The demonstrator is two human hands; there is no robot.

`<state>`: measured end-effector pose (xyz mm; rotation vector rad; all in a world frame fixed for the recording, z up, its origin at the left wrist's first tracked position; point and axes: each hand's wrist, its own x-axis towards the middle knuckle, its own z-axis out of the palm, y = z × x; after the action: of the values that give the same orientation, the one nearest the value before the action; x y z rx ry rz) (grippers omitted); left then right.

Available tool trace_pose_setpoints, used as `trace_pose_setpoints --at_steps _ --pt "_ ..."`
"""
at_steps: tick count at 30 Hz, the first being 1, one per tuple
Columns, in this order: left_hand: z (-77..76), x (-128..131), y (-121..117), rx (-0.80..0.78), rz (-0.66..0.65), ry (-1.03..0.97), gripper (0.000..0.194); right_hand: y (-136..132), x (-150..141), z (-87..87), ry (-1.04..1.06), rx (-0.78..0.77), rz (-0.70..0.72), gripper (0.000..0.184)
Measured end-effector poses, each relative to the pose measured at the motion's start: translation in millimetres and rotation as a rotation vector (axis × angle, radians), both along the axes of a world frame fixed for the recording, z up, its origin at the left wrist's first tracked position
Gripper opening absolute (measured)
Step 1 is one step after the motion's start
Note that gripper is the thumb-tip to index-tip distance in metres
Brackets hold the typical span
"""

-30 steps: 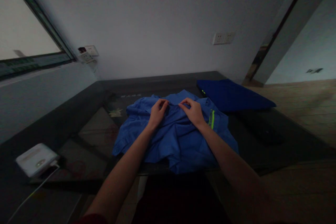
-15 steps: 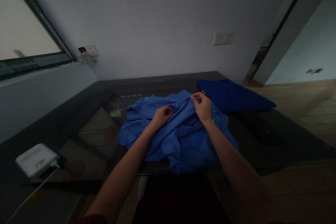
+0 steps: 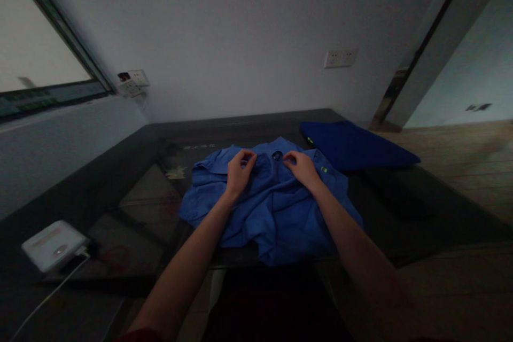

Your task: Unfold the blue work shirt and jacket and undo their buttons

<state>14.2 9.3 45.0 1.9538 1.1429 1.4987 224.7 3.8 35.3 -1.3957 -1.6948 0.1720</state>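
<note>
A crumpled blue garment (image 3: 256, 214) with a collar opening at its far side lies spread on a dark table. My left hand (image 3: 239, 171) pinches the cloth left of the opening, thumb and fingertips together. To the right of the opening, my right hand (image 3: 301, 168) pinches the fabric in the same way. A dark ring-like patch, perhaps the inside of the collar, shows between the two hands. Small yellow-green marks sit on the garment beside my right wrist.
A folded darker blue cloth (image 3: 356, 144) lies at the back right of the table (image 3: 240, 123). A white box (image 3: 56, 246) with a cable stands at the left. Behind the table, the wall carries sockets (image 3: 340, 58). A dark flat object (image 3: 401, 197) rests at the right.
My left hand has moved up and slightly away from me across the garment. My right hand has come slightly down and left, and the collar opening now shows between them.
</note>
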Motion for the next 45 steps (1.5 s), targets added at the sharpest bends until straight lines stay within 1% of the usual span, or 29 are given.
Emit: trace_pose_setpoints --at_steps 2,3,5,7,9,13,16,20,24,25,28,31,34,37,41,45 --pt "-3.1 2.1 -0.2 -0.029 -0.054 0.043 0.01 -6.3 -7.5 5.2 -0.02 0.131 -0.02 0.014" --pt "-4.8 3.1 -0.2 -0.046 -0.081 0.065 0.011 -9.9 -11.8 8.5 -0.016 0.19 -0.004 0.015" --pt "-7.1 4.9 -0.5 -0.074 -0.128 0.097 0.013 -16.1 -20.0 14.0 0.012 0.233 0.097 0.012" --pt "-7.5 6.3 -1.4 -0.097 -0.157 0.103 0.015 -19.2 -26.5 15.3 0.044 0.184 0.22 0.011" --pt "-6.5 7.2 -2.8 -0.112 -0.167 0.092 0.016 -18.9 -29.8 12.7 0.069 0.106 0.293 0.013" --pt "-4.4 8.3 -5.3 -0.098 -0.168 0.069 0.015 -15.6 -29.7 7.3 0.09 0.007 0.325 0.014" --pt "-4.9 8.7 -5.9 -0.098 -0.174 0.058 0.015 -15.9 -29.2 8.2 0.101 -0.029 0.347 0.014" --pt "-7.4 9.6 -3.8 -0.126 -0.166 0.029 0.013 -16.9 -31.1 9.3 0.202 -0.058 0.362 0.017" --pt "-9.9 10.7 -1.7 -0.135 -0.186 -0.097 0.018 -13.1 -32.3 4.9 0.328 -0.102 0.366 0.018" --pt "-10.3 11.0 -1.8 -0.122 -0.197 -0.102 0.018 -11.5 -32.1 3.3 0.35 -0.106 0.353 0.018" --pt "-10.7 11.8 -3.4 -0.087 -0.211 -0.04 0.011 -6.7 -30.6 -1.7 0.39 -0.101 0.271 0.018" --pt "-10.5 12.4 -5.7 -0.075 -0.18 0.028 0.01 -3.7 -29.2 -5.7 0.377 -0.081 0.202 0.02" --pt "-10.3 12.7 -7.2 -0.06 -0.143 0.061 0.011 -3.4 -29.2 -7.4 0.362 -0.065 0.221 0.02" --pt "-11.4 12.9 -6.8 -0.067 -0.138 0.066 0.012 -5.0 -30.9 -7.1 0.358 -0.049 0.242 0.017" --pt "-15.9 13.5 -4.6 -0.1 -0.123 0.07 0.01 -8.6 -34.3 -5.3 0.336 -0.019 0.221 0.014" --pt "-18.6 14.9 -4.8 -0.112 -0.126 0.068 0.015 -11.5 -36.5 -3.2 0.319 -0.008 0.193 0.016"
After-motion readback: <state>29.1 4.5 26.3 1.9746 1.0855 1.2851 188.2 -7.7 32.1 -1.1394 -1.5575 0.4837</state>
